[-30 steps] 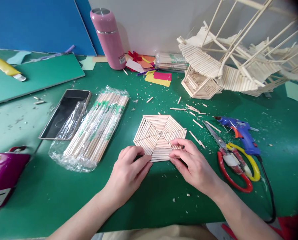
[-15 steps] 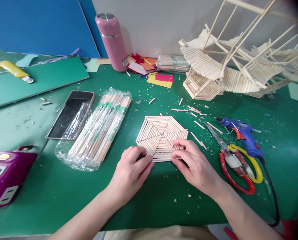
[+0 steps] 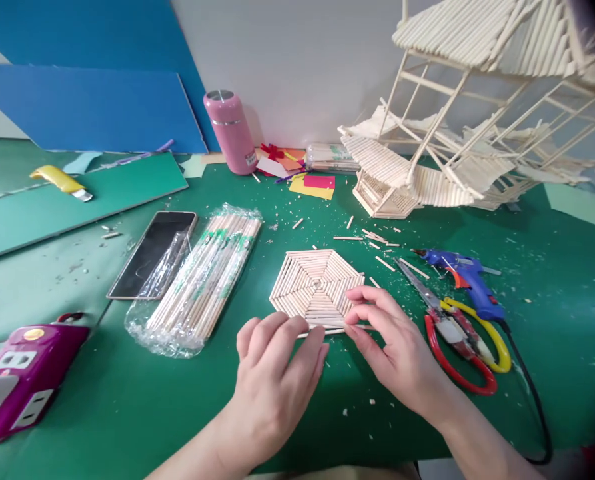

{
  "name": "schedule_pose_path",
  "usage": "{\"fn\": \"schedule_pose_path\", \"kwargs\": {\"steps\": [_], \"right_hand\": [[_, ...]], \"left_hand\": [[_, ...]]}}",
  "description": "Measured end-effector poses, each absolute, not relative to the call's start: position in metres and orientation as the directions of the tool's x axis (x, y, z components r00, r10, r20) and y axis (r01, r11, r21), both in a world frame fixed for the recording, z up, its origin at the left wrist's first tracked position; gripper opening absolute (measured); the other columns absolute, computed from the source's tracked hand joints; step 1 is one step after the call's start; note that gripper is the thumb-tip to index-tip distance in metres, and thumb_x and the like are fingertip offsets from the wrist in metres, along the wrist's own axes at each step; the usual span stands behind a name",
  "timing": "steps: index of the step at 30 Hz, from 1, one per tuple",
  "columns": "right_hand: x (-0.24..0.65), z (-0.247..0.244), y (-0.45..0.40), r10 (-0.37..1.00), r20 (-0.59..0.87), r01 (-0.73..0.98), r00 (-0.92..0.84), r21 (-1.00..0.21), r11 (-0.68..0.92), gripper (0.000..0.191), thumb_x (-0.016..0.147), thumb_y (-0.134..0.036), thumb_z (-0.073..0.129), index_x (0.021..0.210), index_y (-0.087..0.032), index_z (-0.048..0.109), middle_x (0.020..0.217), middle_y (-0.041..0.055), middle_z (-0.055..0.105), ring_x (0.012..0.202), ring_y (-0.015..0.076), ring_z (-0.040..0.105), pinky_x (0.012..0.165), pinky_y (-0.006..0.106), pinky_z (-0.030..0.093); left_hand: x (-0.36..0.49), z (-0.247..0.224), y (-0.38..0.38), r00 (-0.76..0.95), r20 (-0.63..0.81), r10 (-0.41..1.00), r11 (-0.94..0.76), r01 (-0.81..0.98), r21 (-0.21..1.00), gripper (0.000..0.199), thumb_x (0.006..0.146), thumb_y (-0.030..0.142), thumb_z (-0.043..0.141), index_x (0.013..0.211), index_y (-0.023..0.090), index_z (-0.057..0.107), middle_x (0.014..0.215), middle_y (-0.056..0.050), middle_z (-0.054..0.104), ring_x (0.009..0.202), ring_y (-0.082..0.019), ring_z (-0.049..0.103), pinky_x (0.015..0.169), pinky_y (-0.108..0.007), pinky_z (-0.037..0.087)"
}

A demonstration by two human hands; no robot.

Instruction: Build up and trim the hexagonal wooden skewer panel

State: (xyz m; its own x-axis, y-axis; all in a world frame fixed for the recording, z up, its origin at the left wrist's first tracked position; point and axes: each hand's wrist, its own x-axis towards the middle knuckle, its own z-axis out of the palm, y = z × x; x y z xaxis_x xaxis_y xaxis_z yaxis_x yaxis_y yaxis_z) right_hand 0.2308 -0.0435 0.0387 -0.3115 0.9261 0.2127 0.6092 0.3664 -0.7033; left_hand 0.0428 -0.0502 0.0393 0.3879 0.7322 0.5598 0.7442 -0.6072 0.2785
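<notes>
A hexagonal stick panel (image 3: pixel 317 283) lies flat on the green bench (image 3: pixel 177 413) between a bagged stick bundle (image 3: pixel 204 277) and the scissors (image 3: pixel 457 333), the right hand (image 3: pixel 400 347) pinching a thin stick (image 3: pixel 335 331) at the panel's near edge and the left hand (image 3: pixel 277 380) bent over the stick's other end, grip unclear.

pale hexagonal stick panel (image 3: pixel 322 301), flat
</notes>
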Motion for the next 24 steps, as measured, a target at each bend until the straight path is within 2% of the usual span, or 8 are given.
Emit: {"fn": "schedule_pose_path", "kwargs": {"steps": [4, 7, 10, 15, 17, 19, 21, 24], "right_hand": [[0.228, 0.043, -0.046, 0.914, 0.250, 0.610, -0.320, -0.684, 0.400, 0.008, 0.088, -0.016, 0.047, 0.091, -0.020, 0.053, 0.111, 0.0097, 0.050, 0.107, 0.0210, 0.050, 0.089, 0.038, 0.045], [0.227, 0.046, -0.048, 0.913, 0.259, 0.606, -0.316, -0.685, 0.404, 0.010, 0.088, -0.015, 0.046, 0.090, -0.020, 0.054, 0.110, 0.0097, 0.052, 0.105, 0.0210, 0.051, 0.088, 0.038, 0.046], [0.225, 0.048, -0.049, 0.919, 0.250, 0.597, -0.305, -0.702, 0.389, 0.010, 0.088, -0.015, 0.045, 0.090, -0.019, 0.055, 0.109, 0.0098, 0.052, 0.104, 0.0195, 0.052, 0.088, 0.035, 0.046], [0.239, 0.054, -0.054, 0.937, 0.216, 0.622, -0.276, -0.702, 0.345, 0.009, 0.087, -0.019, 0.048, 0.092, -0.020, 0.056, 0.115, 0.0082, 0.051, 0.107, 0.0189, 0.050, 0.091, 0.035, 0.044], [0.261, 0.053, -0.062, 0.956, 0.243, 0.673, -0.165, -0.680, 0.290, 0.013, 0.086, -0.021, 0.049, 0.098, -0.022, 0.054, 0.113, 0.0073, 0.053, 0.108, 0.0201, 0.050, 0.092, 0.036, 0.042], [0.292, 0.047, -0.074, 0.956, 0.292, 0.748, 0.031, -0.641, 0.172, 0.012, 0.087, -0.022, 0.047, 0.097, -0.023, 0.054, 0.103, 0.0068, 0.057, 0.101, 0.0206, 0.054, 0.086, 0.036, 0.045], [0.324, 0.035, -0.090, 0.947, 0.278, 0.837, 0.158, -0.547, 0.021, 0.014, 0.086, -0.025, 0.047, 0.098, -0.023, 0.053, 0.102, 0.0082, 0.057, 0.095, 0.0225, 0.056, 0.079, 0.037, 0.048], [0.356, 0.014, -0.109, 0.967, 0.188, 0.929, 0.172, -0.358, -0.095, 0.039, 0.080, -0.025, 0.050, 0.118, -0.019, 0.043, 0.115, 0.0135, 0.051, 0.102, 0.0278, 0.054, 0.075, 0.039, 0.051]], "left_hand": [[0.057, 0.042, -0.048, 0.489, 0.480, 0.729, -0.613, 0.778, 0.138, 0.023, 0.085, 0.014, 0.049, 0.105, 0.015, 0.058, 0.097, -0.010, 0.065, 0.097, -0.027, 0.049, 0.082, -0.043, 0.028], [0.058, 0.043, -0.044, 0.549, 0.419, 0.723, -0.642, 0.759, 0.113, 0.024, 0.086, 0.009, 0.040, 0.098, 0.016, 0.060, 0.086, -0.007, 0.065, 0.086, -0.026, 0.051, 0.079, -0.044, 0.027], [0.057, 0.041, -0.039, 0.603, 0.360, 0.712, -0.682, 0.716, 0.149, 0.024, 0.086, 0.010, 0.036, 0.092, 0.016, 0.059, 0.076, -0.006, 0.061, 0.070, -0.022, 0.050, 0.072, -0.041, 0.031], [0.057, 0.034, -0.035, 0.691, 0.279, 0.667, -0.743, 0.590, 0.316, 0.022, 0.086, 0.010, 0.035, 0.087, 0.015, 0.056, 0.071, -0.004, 0.056, 0.060, -0.019, 0.047, 0.057, -0.033, 0.034], [0.057, 0.034, -0.034, 0.677, 0.305, 0.670, -0.738, 0.564, 0.369, 0.024, 0.085, 0.009, 0.033, 0.089, 0.015, 0.056, 0.069, -0.004, 0.056, 0.058, -0.019, 0.047, 0.055, -0.032, 0.035], [0.056, 0.037, -0.032, 0.619, 0.339, 0.708, -0.695, 0.530, 0.486, 0.024, 0.085, 0.010, 0.035, 0.092, 0.016, 0.057, 0.070, -0.004, 0.057, 0.058, -0.017, 0.048, 0.055, -0.030, 0.038], [0.054, 0.042, -0.029, 0.512, 0.317, 0.798, -0.571, 0.475, 0.670, 0.019, 0.086, 0.014, 0.040, 0.088, 0.017, 0.058, 0.069, -0.003, 0.056, 0.059, -0.015, 0.050, 0.055, -0.027, 0.040], [0.053, 0.049, -0.023, 0.337, 0.105, 0.936, -0.212, 0.300, 0.930, 0.015, 0.085, 0.025, 0.050, 0.078, 0.018, 0.061, 0.063, -0.001, 0.054, 0.058, -0.013, 0.050, 0.053, -0.023, 0.039]]}}
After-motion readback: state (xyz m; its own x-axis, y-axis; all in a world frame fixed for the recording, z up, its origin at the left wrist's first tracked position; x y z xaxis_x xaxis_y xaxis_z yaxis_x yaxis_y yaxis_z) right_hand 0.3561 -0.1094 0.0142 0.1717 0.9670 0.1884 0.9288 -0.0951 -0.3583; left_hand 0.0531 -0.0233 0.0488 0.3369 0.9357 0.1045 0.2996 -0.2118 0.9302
